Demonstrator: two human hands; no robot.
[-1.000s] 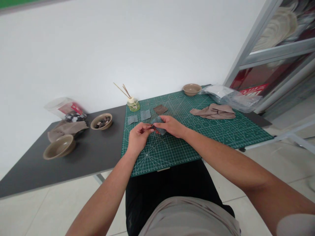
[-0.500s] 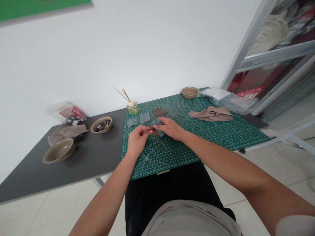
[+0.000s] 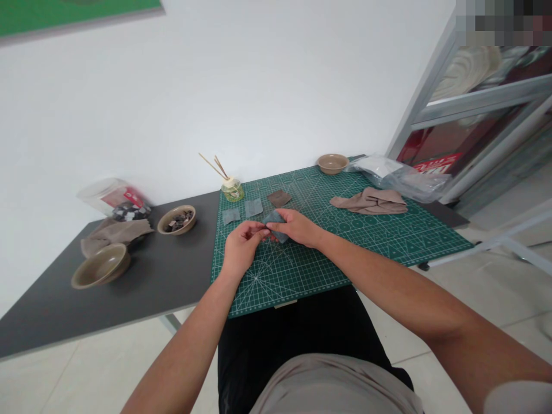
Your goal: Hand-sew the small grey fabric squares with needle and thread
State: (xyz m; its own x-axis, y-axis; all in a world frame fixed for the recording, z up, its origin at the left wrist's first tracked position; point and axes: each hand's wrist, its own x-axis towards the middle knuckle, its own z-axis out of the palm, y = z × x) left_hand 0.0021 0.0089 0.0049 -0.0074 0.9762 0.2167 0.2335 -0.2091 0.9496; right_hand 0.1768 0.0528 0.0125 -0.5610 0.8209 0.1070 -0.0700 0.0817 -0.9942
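Over the cutting mat [image 3: 319,264], my right hand [image 3: 299,227] is closed on a folded piece of grey sandpaper [image 3: 280,233]. My left hand [image 3: 241,244] touches it from the left, with thumb and fingers pinched together. Something small and dark seems to sit between its fingertips, but I cannot make out what it is. Beyond my hands lie flat squares: a small grey piece [image 3: 231,215], a larger grey piece [image 3: 253,207] and a brown piece [image 3: 279,198].
A bowl of small dark chips [image 3: 177,227], another bowl [image 3: 101,273], a cloth [image 3: 114,234] and a clear tub [image 3: 114,198] stand left. A reed diffuser [image 3: 233,190] stands behind. On the right are a brown cloth [image 3: 371,201], a bowl [image 3: 333,164] and a plastic bag [image 3: 401,177].
The grey sandpaper has shifted slightly in my right fingers and its fold looks different. Both hands stay close together in nearly the same spot.
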